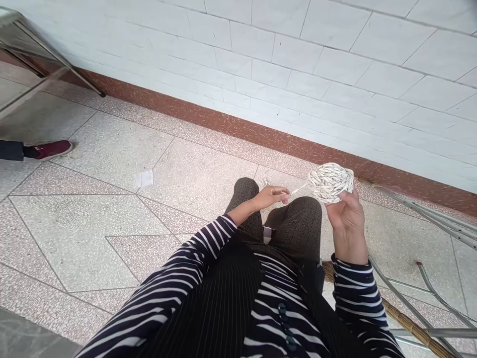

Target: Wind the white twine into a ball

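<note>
A ball of white braided cord with dark flecks [330, 182] rests in my right hand [347, 211], above and to the right of my knee. My fingers hold it from below and from its right side; part of them is hidden behind the ball. From the ball's left side a short stretch of cord runs to my left hand [272, 197], whose fingers pinch it over my knees. Past that hand, a frayed white end of cord [265, 180] shows against the floor.
A metal-framed table [55, 54] stands at the far left by the tiled wall [283, 54]. Another person's red shoe [55, 149] is on the floor, with white paper [143, 179] nearby. Metal tubes [421, 199] and a wicker-edged seat [413, 325] are at the right.
</note>
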A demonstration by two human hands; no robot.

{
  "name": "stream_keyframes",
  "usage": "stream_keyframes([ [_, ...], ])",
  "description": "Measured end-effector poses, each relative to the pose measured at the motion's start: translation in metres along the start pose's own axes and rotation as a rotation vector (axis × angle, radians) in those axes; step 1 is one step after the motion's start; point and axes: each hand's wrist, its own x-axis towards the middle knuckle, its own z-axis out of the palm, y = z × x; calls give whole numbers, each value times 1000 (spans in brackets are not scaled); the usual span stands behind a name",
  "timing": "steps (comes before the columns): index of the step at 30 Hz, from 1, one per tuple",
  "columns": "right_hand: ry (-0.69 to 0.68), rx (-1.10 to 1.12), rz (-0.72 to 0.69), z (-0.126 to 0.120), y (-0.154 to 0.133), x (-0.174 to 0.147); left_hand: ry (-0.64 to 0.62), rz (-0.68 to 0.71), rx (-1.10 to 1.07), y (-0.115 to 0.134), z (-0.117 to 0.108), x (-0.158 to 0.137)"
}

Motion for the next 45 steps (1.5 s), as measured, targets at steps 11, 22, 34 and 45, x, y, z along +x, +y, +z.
stream_keyframes([
  [11,41,-49,-51,4,-5,-1,72,-23,266,-4,1,1],
  [22,68,-742,-411,-10,20,29,41,-14,451,24,13,-11],
  [34,-260,-763,330,-44,90,29,-59,261,951,53,3,7],
  [45,-277,-521,573,-50,94,8,-131,218,913,52,8,2],
])
